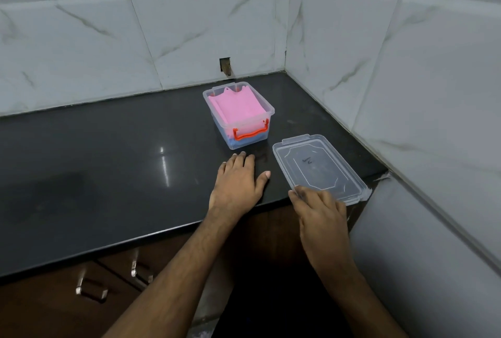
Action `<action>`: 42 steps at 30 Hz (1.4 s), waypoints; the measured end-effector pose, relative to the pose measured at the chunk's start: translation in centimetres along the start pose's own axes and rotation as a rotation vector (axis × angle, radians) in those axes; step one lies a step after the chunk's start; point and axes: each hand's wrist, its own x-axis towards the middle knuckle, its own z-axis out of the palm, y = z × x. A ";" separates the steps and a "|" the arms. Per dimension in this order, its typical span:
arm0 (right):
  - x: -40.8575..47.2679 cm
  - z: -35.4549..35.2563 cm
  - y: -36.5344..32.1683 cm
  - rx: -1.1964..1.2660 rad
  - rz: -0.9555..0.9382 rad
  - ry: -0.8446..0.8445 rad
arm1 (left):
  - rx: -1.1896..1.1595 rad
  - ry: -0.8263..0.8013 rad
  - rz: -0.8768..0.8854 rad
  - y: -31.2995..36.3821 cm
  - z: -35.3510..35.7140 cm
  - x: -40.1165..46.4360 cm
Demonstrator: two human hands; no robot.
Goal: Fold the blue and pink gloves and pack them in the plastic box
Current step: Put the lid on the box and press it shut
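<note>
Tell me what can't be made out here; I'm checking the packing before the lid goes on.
- Blue glove, head view: only a strip shows through the box wall under the pink glove; its fold is hidden.
- Lid marking: too small to read.
- Right hand: fingertips at the lid's near edge; grip unclear.
- Left hand: flat on the counter.

Head view — downward, close over counter [108,147]

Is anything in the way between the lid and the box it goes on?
Nothing visible is. The lid lies flat on the counter beside the plastic box, with bare counter between them. The right hand touches the lid's near edge.
</note>
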 end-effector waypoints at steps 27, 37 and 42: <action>5.4 -13.2 -3.7 0.700 0.172 0.493 | -1.753 0.138 -0.220 11.8 -7.1 -6.7; 9.1 -6.4 -1.4 0.611 0.031 -0.212 | -1.319 0.383 -0.286 4.3 -8.0 -2.0; 12.0 -3.7 -1.5 0.588 0.053 -0.215 | -1.043 0.316 -0.267 2.3 -7.7 -1.0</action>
